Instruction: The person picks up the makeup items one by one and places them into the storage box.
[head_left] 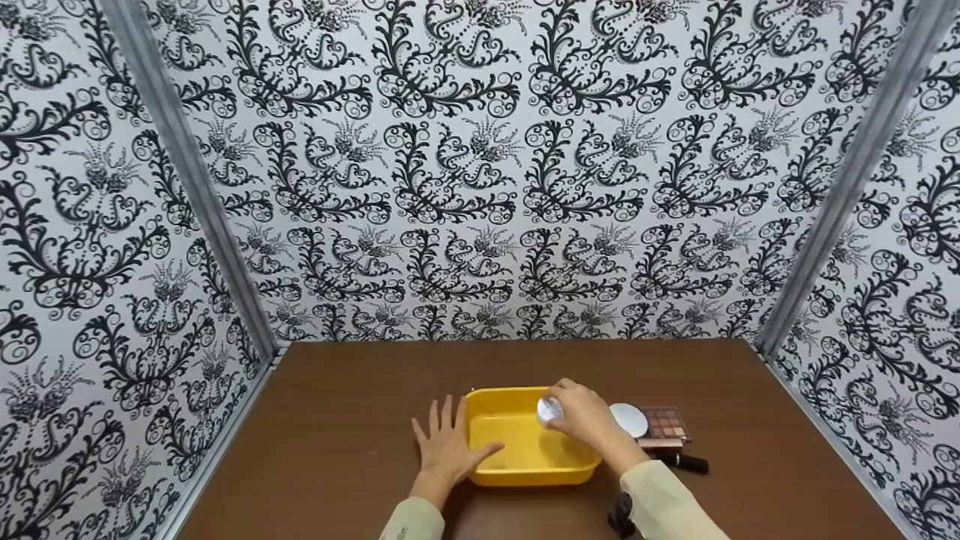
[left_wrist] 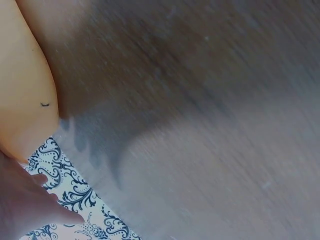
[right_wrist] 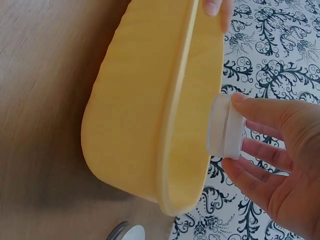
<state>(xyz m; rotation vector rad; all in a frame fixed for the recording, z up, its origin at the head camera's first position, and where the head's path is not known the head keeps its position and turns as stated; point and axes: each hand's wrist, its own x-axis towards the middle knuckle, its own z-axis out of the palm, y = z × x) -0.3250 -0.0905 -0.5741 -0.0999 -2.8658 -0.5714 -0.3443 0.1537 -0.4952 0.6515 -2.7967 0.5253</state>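
A yellow basin [head_left: 534, 478] is standing on a brown desk [head_left: 337, 420], about midway between the desk's left and right edges and well apart from its far edge. The left hand [head_left: 444, 452] is lying against the basin's left side, its fingers spreading wide and straight, its thumb reaching over the rim; it is touching the wall rather than clasping it. The right hand [head_left: 589, 416] is holding a white jar [right_wrist: 226, 127] in a narrow pinch, the thumb pressing one side and the fingers bearing on the opposite side. The jar is hovering over the right part of the basin's opening; whether it is rising or descending is not showing. A white disc [head_left: 628, 421], a makeup palette [head_left: 666, 424] and a black tube [head_left: 688, 463] are lying between the basin and the desk's right edge.

In judgement, good technique here is depending on three points: the left palm is best bracing the wall lightly, so that the basin is not sliding toward the desk's left edge; the pinch is best staying on the jar's sides, leaving its flat faces free; and the right wrist is best clearing the rim while the jar is moving past it.
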